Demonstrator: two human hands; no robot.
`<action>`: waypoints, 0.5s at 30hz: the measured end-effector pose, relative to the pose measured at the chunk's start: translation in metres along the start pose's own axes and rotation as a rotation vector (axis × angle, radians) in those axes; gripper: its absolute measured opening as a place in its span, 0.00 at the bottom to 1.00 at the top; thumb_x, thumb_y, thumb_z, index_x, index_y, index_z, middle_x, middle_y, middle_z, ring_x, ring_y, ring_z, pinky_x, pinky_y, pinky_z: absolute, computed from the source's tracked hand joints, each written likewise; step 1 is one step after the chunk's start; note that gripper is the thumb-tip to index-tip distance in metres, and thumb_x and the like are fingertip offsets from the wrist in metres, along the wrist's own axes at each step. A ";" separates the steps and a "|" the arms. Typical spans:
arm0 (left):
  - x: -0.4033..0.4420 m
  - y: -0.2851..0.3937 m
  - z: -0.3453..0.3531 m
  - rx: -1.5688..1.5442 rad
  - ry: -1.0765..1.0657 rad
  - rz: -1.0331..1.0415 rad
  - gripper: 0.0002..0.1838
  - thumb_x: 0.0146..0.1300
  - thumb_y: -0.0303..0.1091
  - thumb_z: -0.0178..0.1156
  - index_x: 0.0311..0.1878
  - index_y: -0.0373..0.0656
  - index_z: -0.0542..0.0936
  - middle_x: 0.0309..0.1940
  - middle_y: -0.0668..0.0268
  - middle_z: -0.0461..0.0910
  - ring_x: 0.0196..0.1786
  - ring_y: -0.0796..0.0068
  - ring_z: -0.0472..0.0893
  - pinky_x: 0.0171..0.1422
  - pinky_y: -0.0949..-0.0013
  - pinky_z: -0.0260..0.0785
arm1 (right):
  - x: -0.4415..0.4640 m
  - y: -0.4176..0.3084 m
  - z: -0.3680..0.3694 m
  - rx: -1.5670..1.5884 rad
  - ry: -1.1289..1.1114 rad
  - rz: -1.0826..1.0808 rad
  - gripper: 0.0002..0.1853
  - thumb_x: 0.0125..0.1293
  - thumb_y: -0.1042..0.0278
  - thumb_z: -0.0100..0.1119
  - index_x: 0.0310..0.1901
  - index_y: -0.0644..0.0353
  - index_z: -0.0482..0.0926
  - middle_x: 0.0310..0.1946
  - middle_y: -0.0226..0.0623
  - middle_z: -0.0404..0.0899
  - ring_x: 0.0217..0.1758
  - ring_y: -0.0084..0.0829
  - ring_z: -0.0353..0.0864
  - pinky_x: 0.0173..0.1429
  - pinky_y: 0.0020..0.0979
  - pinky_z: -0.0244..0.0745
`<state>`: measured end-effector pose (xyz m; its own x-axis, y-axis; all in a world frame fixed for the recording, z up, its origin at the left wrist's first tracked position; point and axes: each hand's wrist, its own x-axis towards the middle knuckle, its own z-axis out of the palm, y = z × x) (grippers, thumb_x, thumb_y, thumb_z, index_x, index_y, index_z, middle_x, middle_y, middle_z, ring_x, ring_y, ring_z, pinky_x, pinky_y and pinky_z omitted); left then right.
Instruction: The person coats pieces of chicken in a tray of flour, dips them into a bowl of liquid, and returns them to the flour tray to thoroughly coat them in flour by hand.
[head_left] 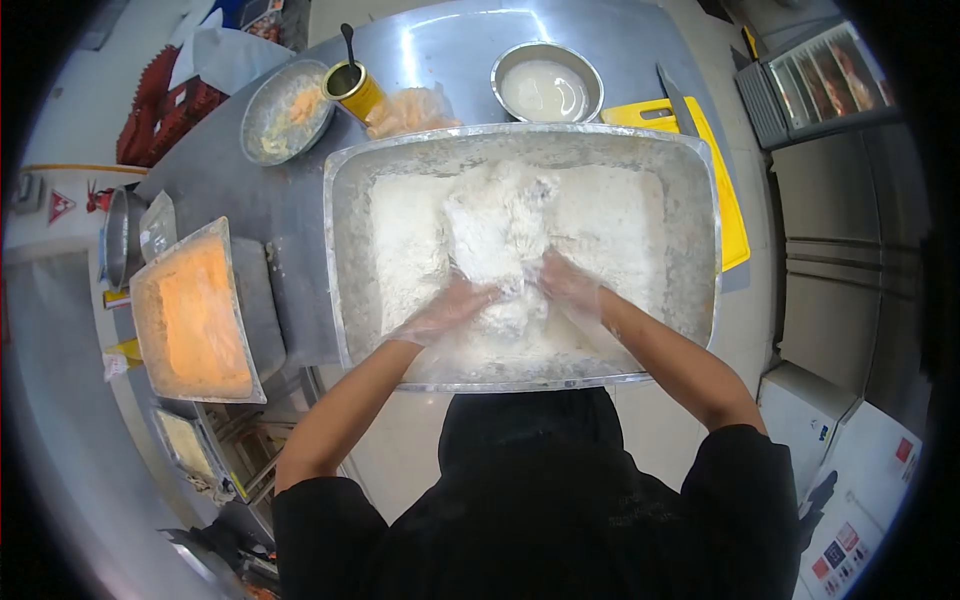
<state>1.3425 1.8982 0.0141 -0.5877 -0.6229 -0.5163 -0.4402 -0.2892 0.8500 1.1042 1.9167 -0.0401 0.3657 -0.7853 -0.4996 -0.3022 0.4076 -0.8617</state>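
Nearest the camera is the person's black shirt [540, 510], its short sleeves ending above bare forearms that reach away over the near rim of a big metal tub [690, 235]. The tub stands on a grey metal table [450, 60], and white powder [610, 215] covers much of its floor. In the middle of the powder a coated, lumpy mound [500, 225] runs from the far part of the tub toward the near side; what lies under the coating cannot be told.

Both hands wear thin clear gloves. The left hand [455, 305] presses against the near left of the mound, its fingers pointing inward to the right. The right hand [565, 280] sits opposite, at the mound's right edge. The fingertips of both are lost in white, so how far they are curled, or whether they have hold of anything, cannot be told.

Beyond the far rim, right of centre, is a round metal bowl [545, 54] of cloudy liquid. To its right a knife [680, 105] lies on a yellow cutting board [735, 225]. Far left, a clear bag [412, 108] sits beside a yellow can [365, 97] with a dark-handled utensil [348, 42] in it. Left of the tub, a second tub [258, 310] contains orange powder [205, 310].
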 end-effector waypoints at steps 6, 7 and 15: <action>-0.018 0.035 -0.015 -0.103 -0.066 0.045 0.37 0.62 0.47 0.62 0.66 0.32 0.64 0.60 0.50 0.70 0.63 0.63 0.70 0.69 0.64 0.61 | -0.032 -0.153 -0.034 -0.618 0.023 0.025 0.37 0.63 0.52 0.59 0.63 0.76 0.62 0.60 0.55 0.70 0.65 0.43 0.69 0.73 0.33 0.59; -0.022 0.037 -0.018 0.084 -0.015 0.145 0.34 0.62 0.46 0.62 0.64 0.32 0.67 0.58 0.50 0.72 0.61 0.65 0.71 0.68 0.65 0.63 | -0.039 -0.176 -0.038 -0.786 0.004 0.168 0.36 0.63 0.53 0.59 0.62 0.76 0.62 0.60 0.54 0.70 0.65 0.43 0.69 0.73 0.33 0.59; 0.020 -0.003 -0.118 -0.008 0.272 0.039 0.34 0.67 0.54 0.53 0.65 0.34 0.68 0.61 0.48 0.72 0.66 0.61 0.70 0.68 0.63 0.61 | -0.009 -0.134 -0.098 -0.543 0.137 0.131 0.33 0.65 0.53 0.54 0.65 0.69 0.63 0.66 0.51 0.65 0.71 0.40 0.61 0.75 0.33 0.55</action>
<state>1.4123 1.8007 0.0140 -0.3997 -0.8055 -0.4375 -0.4152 -0.2664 0.8698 1.0552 1.8238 0.0890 0.1887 -0.8123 -0.5519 -0.7595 0.2356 -0.6064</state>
